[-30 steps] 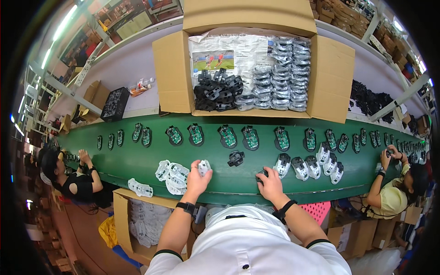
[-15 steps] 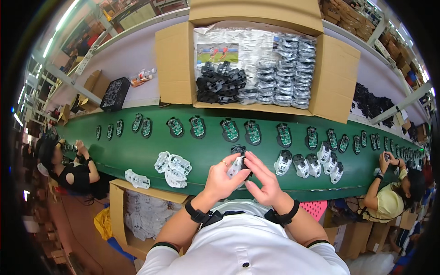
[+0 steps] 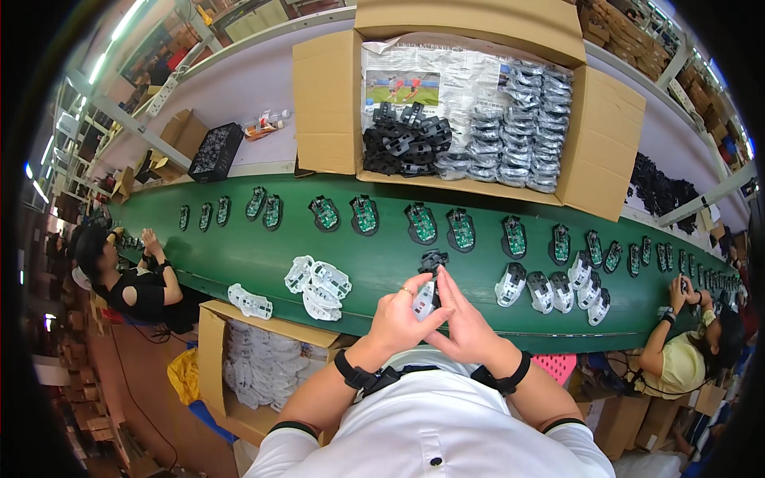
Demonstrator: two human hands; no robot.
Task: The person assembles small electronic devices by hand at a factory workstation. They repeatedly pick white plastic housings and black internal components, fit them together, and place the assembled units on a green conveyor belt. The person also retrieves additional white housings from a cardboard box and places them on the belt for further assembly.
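Left hand [image 3: 401, 320] and right hand [image 3: 470, 325] have come together, holding one white shell [image 3: 425, 303] between them, while black-and-white shells [image 3: 511, 285] seem finished and plain white shells [image 3: 329, 280] remain untouched.

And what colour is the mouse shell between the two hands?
The mouse shell looks whitish where it shows, best seen in the head view.

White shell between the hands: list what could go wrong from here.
The white shell, held between the left hand and right hand, could slip. The black part close beyond the hands might get knocked. The lone pale shell at the near edge of the green belt could fall off.
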